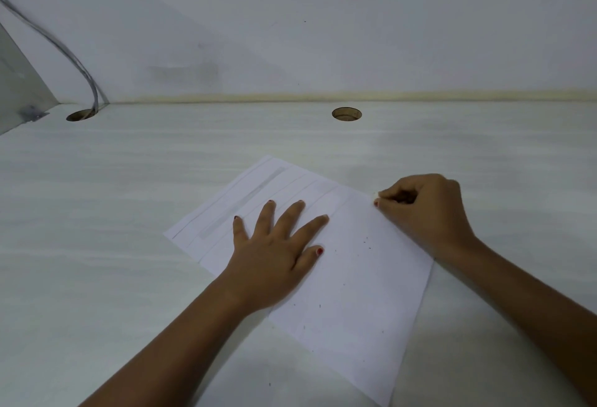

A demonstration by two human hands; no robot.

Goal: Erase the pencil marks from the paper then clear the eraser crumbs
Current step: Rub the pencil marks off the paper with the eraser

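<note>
A white sheet of paper point(349, 277) lies slanted on the desk. Faint pencil lines and grey smudged bands point(245, 203) run across its far left part. Small dark eraser crumbs point(366, 243) are scattered over the near half. My left hand point(274, 254) lies flat on the sheet with fingers spread, pressing it down. My right hand point(426, 212) sits at the sheet's right edge with fingers curled. It pinches a small pale eraser point(375, 194), of which only a tip shows at the fingertips.
The pale desk point(129, 212) meets a white wall at the back. Two round cable holes point(346, 114) point(79, 115) sit near the back edge, and a grey cable point(80, 67) drops into the left one. A grey panel point(19, 90) stands at far left.
</note>
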